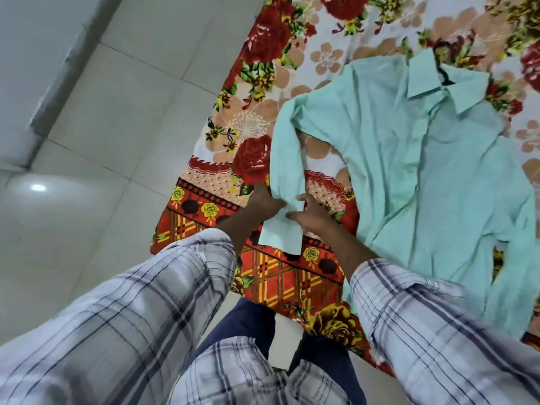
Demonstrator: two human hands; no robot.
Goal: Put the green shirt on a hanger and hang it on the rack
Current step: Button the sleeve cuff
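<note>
A pale green collared shirt [420, 159] lies spread front-up on a floral bedsheet [263, 83], collar at the far side. A dark hanger hook [442, 70] pokes out of the collar; the hanger's body is hidden inside the shirt. The shirt's left-hand sleeve [285, 171] runs down toward me, its cuff near the sheet's edge. My left hand [264, 201] grips that sleeve just above the cuff from the left. My right hand [311, 213] pinches the same cuff area from the right. No rack is in view.
White tiled floor [102, 141] lies to the left of the sheet. A pale wall base or ledge [43, 83] runs along the far left. My checked sleeves and dark trousers fill the bottom of the view.
</note>
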